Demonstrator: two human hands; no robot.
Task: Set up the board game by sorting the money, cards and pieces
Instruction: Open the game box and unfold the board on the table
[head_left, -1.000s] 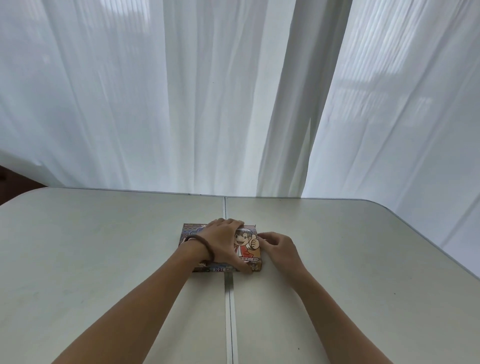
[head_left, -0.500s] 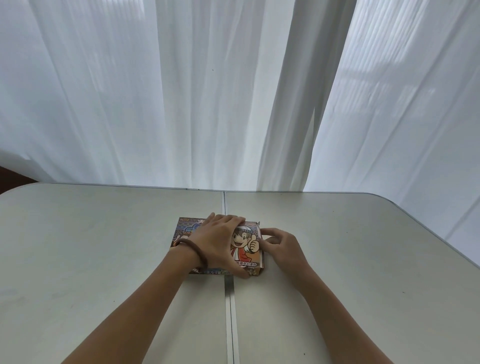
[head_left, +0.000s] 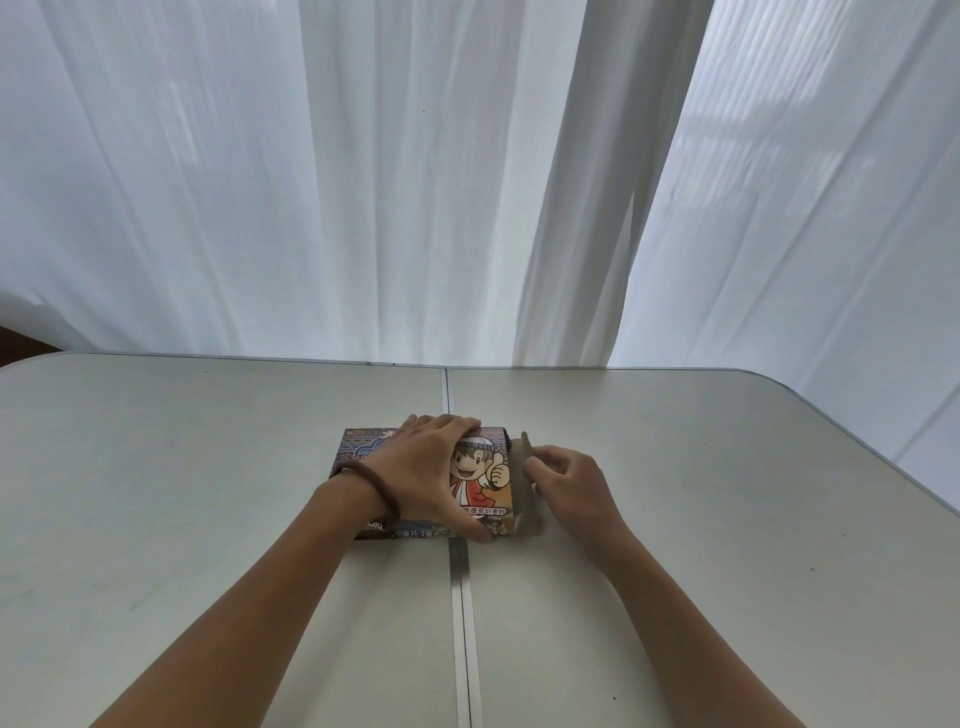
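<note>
Task barely begun: left hand (head_left: 415, 467) grips the game box (head_left: 480, 470) on the surface (head_left: 727, 519), right hand (head_left: 571, 483) pinches its end flap (head_left: 521, 478) open; contents not yet out.

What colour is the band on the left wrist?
The band is dark brown, seen best in the head view.
</note>
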